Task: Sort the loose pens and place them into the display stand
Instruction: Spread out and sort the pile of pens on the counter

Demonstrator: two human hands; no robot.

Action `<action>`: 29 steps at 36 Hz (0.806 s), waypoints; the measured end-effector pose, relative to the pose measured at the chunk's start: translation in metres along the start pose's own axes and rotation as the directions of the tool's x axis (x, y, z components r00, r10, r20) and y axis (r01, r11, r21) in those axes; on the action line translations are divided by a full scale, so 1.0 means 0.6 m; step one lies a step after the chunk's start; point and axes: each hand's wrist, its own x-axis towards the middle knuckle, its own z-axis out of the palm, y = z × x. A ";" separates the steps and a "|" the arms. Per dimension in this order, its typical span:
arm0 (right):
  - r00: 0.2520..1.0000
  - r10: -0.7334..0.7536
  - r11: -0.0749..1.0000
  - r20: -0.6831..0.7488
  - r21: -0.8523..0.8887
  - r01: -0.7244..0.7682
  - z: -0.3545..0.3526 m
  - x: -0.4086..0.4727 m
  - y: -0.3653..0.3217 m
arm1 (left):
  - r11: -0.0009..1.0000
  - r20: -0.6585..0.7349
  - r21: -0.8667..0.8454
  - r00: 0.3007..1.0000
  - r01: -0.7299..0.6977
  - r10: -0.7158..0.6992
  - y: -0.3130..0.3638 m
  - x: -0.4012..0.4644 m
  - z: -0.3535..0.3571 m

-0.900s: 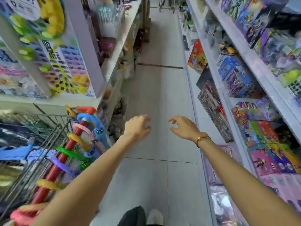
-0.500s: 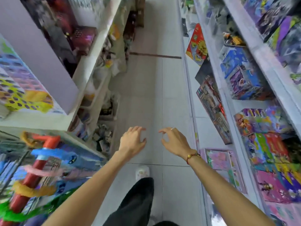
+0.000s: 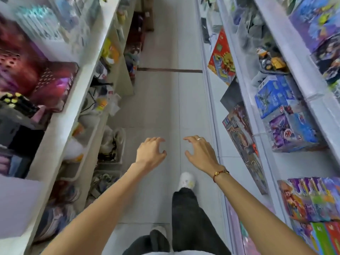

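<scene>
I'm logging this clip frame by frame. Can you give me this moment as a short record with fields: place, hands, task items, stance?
place: shop aisle, tiled floor, toy boxes on shelves at the right
left hand: held out, fingers loosely curled, holding nothing
right hand: held out, fingers loosely curled, holding nothing; ring, red bracelet
task items: no loose pens or display stand clearly seen
stance: one white shoe forward

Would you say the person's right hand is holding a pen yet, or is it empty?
Empty. The right hand hangs over the aisle floor with loosely curled fingers, nothing between them; no pens are visible.
</scene>
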 end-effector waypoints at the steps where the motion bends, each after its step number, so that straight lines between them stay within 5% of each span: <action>1: 1.000 -0.009 1.000 0.008 0.002 0.009 -0.012 0.033 0.012 | 1.000 -0.013 -0.014 1.000 0.011 -0.011 0.009 0.032 -0.010; 13: 0.993 -0.093 0.994 0.069 -0.058 0.097 -0.170 0.425 0.103 | 0.983 -0.107 -0.120 0.982 0.140 -0.153 0.078 0.383 -0.155; 29: 0.995 -0.095 0.995 0.028 -0.022 0.096 -0.294 0.912 0.112 | 0.996 -0.126 -0.063 0.989 0.068 -0.075 0.032 0.850 -0.353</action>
